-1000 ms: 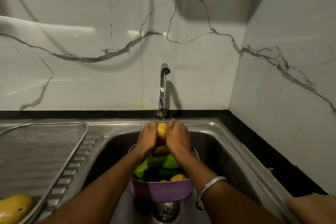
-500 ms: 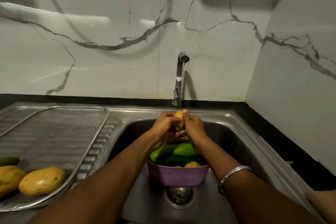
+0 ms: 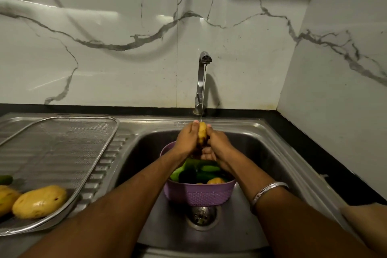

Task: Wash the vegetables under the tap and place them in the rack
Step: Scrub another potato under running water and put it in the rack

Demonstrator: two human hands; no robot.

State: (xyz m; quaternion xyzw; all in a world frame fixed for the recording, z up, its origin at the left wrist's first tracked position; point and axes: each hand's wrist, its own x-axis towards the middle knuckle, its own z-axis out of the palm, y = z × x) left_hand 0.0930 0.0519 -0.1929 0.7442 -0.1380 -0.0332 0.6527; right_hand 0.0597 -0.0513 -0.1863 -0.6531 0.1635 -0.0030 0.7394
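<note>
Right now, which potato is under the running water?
The potato gripped between the left hand and right hand, over the purple basket. The others lie on the mesh rack.

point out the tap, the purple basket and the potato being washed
tap (image 3: 201, 81), head view, on the upright metal neck
purple basket (image 3: 201, 194), head view, on its near outer wall
potato (image 3: 202, 134), head view, on the yellow strip showing between the two hands

A single head-worn camera looks forward and down from close above the sink, facing the tap at the far wall.
</note>
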